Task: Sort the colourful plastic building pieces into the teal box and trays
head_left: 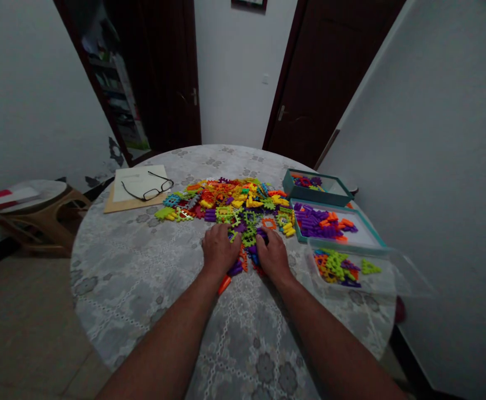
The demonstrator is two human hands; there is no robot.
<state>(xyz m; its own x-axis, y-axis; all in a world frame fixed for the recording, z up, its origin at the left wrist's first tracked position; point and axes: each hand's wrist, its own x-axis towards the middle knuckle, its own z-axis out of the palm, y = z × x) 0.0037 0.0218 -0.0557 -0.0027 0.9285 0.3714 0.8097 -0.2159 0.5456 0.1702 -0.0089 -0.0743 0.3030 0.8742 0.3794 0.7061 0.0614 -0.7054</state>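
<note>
A heap of colourful plastic toy building pieces spreads over the middle of the table, many of them notched and some peg-shaped. My left hand rests at its near edge, fingers curled down over pieces, with bits of green and blue showing beside the thumb. My right hand faces it from the other side, its fingers bent around a purple piece. Between the hands lie green notched pieces. Orange and purple pegs stick out below my left hand. My palms and some fingertips are hidden.
To the right stand a dark green box, a tray of purple and orange pegs, and a clear plastic container with mixed pieces. Eyeglasses lie on paper over a board at left. A patterned cloth covers the round table.
</note>
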